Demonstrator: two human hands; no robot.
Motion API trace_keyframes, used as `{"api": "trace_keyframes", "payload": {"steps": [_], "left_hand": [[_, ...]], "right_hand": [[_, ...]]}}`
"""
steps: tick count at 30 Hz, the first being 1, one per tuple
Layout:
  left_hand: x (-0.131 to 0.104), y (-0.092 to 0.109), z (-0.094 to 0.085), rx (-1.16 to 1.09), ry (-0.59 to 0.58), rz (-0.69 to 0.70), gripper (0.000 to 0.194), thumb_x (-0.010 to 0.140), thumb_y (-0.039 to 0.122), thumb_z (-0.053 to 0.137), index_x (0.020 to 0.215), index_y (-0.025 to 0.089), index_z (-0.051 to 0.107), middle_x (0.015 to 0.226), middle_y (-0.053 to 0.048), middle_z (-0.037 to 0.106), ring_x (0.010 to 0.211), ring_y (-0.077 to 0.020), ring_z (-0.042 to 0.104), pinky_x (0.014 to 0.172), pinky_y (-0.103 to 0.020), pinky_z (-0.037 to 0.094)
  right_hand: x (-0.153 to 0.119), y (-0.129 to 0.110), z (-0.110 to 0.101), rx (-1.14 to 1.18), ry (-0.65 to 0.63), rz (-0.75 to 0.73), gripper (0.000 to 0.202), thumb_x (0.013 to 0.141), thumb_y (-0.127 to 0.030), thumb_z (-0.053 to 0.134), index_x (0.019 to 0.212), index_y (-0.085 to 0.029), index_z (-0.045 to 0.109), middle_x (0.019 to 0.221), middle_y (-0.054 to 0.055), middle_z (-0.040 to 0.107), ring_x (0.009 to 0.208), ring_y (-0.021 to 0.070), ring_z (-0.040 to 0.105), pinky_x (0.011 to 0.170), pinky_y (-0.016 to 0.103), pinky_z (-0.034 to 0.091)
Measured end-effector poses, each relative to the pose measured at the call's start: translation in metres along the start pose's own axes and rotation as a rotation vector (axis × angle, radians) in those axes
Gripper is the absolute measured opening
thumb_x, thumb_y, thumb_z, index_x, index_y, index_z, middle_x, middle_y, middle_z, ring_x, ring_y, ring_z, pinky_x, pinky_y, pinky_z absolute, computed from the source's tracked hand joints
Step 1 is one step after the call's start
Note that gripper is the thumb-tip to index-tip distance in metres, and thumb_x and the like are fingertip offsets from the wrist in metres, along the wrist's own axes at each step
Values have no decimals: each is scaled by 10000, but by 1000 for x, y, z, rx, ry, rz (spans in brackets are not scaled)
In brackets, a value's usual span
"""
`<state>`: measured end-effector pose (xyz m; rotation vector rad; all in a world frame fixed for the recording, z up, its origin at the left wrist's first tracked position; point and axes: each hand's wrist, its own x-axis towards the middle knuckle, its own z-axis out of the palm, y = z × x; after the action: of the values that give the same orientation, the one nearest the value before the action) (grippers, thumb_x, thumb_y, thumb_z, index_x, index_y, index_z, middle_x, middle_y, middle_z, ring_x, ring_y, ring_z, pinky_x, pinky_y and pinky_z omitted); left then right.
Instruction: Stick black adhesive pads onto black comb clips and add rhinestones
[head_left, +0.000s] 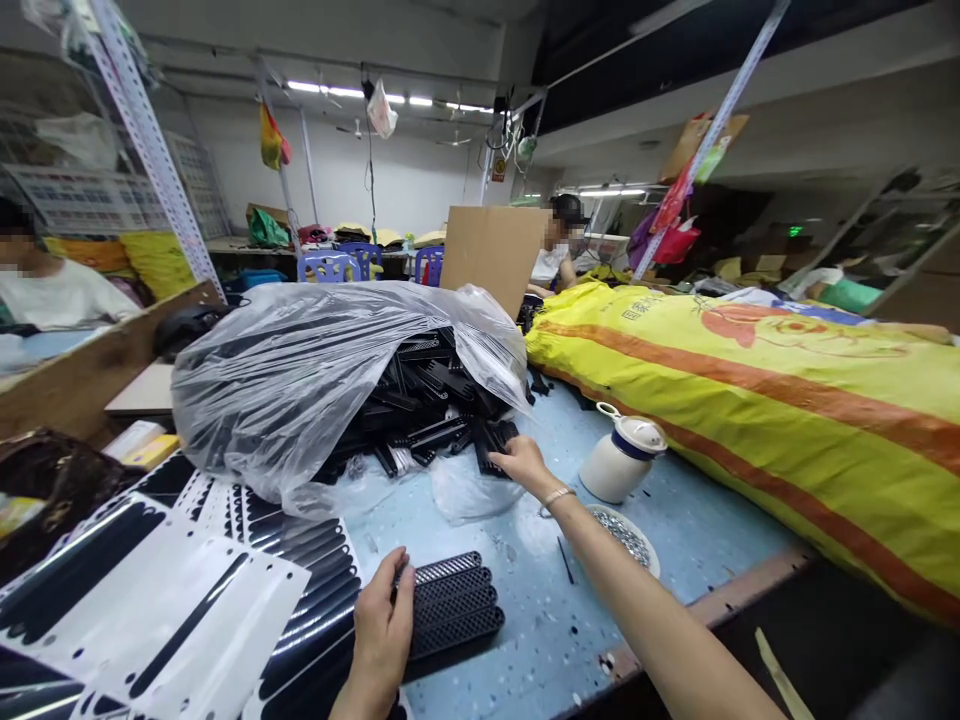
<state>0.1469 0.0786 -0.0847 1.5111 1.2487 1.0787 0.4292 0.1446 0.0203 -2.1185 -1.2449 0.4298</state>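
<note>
1. Strips (457, 600) on the blue tabletop (536, 655) could skew: the left hand (379, 625) touches only one end, its grip unclear.
2. Pile (394, 400) at the clear bag's (277, 380) mouth might slide if the right hand (525, 465), pinching a black piece (487, 458), tugs.
3. Dish (655, 562) might tip, the right forearm being near.
4. Count: one bag, one dish, one lidded pot (611, 468), about four strips; pile uncountable.

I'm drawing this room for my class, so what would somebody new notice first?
Probably the huge yellow sack with orange stripes, stretched across the right side. Next, the big see-through plastic bag in the middle, with black pieces spilling out of its opening. The right hand is at the edge of that pile.
</note>
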Motion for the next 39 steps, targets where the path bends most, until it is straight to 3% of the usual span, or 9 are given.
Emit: {"api": "trace_keyframes", "payload": {"steps": [3,8,12,15,18,22,24,30,39], "left_hand": [[0,6,-2,-26,15,4,522,829,552,537,1112,141,687,1114,-162,732,1070,-317,679,975,-478,515],[2,39,-15,-46,48,109,466,811,478,595,1126,144,677,1131,-168,722,1076,-303,676,964,-460,520],[23,78,-26,-227,23,40,511,758,505,650,1104,129,654,968,-138,742,857,-250,734,734,-342,590],[45,100,-29,-368,-113,-177,600,743,624,611,1044,105,621,712,-71,694,545,-204,700,388,-227,456],[60,109,-29,-403,-326,-280,561,674,637,672,845,106,610,504,6,581,375,-168,610,296,-185,323],[63,107,-29,-452,-464,-198,434,577,465,801,752,120,604,500,14,590,390,-162,611,313,-191,359],[64,104,-30,-475,-446,-165,420,595,439,791,802,122,610,528,10,610,413,-170,622,333,-210,400],[86,90,-29,-235,-398,28,364,673,398,707,886,107,663,544,31,573,438,-120,551,402,-220,411],[79,40,-14,96,-379,102,134,627,192,639,715,179,739,524,22,637,525,-142,557,584,-262,456]], "right_hand": [[-44,5,-10,169,-101,-13,264,729,-390,575,659,-146,649,545,22,578,564,179,605,527,266,452],[-114,4,-16,523,-306,-75,341,689,-471,656,735,-136,695,609,13,599,560,144,581,546,258,463],[-138,-5,-10,596,-422,-114,294,704,-412,681,783,-132,722,579,-7,576,543,126,531,539,251,439],[-143,-9,-4,434,-379,-254,243,727,-337,659,862,-154,743,617,4,602,576,143,536,550,261,446],[-142,-11,2,178,-194,-524,253,709,-209,653,941,-203,754,737,38,648,692,187,585,647,297,491],[-126,-16,9,106,-31,-718,430,677,-88,601,1077,-197,716,944,91,686,892,237,631,822,367,516],[-113,-19,12,180,-60,-620,451,639,-120,661,1084,-175,710,984,99,697,881,243,641,793,362,527],[-76,-20,29,457,-254,-250,314,702,-383,665,848,-113,731,657,51,673,590,180,610,518,285,481],[-93,18,59,428,-285,-134,147,519,-176,669,656,-152,714,597,5,676,584,146,576,566,251,460]]}}
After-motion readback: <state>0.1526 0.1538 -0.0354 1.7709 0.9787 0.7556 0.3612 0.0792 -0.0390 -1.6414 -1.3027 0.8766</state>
